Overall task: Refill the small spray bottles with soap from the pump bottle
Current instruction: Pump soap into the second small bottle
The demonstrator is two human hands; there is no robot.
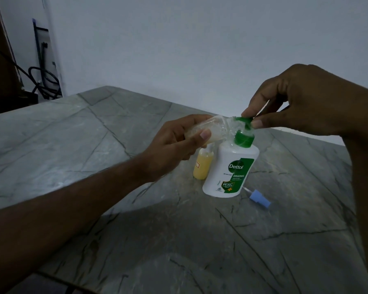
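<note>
Dettol pump bottle (229,172), "ORIGINAL", apparently "99.99%".

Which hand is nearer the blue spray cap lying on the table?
Right. The right hand pinches the green pump head above the blue spray cap; the left hand is farther left.

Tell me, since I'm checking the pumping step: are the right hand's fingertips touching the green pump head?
Touching. The head view shows the right hand pinching the green pump head between thumb and forefinger, with no gap visible.
</note>
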